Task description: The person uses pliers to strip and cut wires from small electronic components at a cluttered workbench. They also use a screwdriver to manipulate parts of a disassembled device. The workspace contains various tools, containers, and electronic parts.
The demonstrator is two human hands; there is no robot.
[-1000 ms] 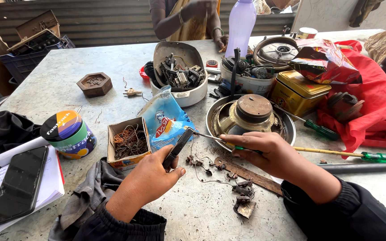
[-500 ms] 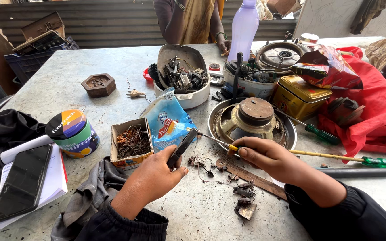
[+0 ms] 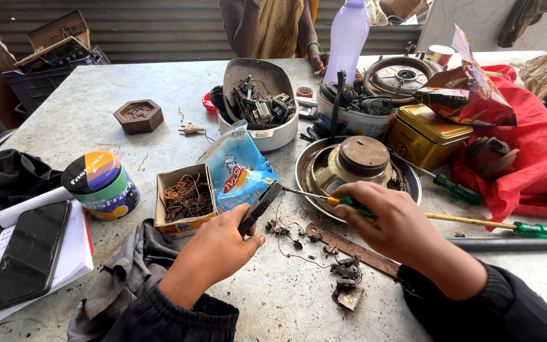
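Centrally, the left hand (image 3: 213,250) grips a black handle (image 3: 260,206); the right hand (image 3: 390,218), fingers curled, holds a screwdriver (image 3: 324,198) whose tip meets the handle's upper end.

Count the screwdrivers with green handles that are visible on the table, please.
3. One is in the right hand, its tip at the black part in the left hand. One lies by the gold tin. One long one lies by the red cloth. Clutter may hide more.

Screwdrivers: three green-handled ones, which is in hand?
The small screwdriver in the right hand, tip toward the left hand. The other two lie untouched by the red cloth.
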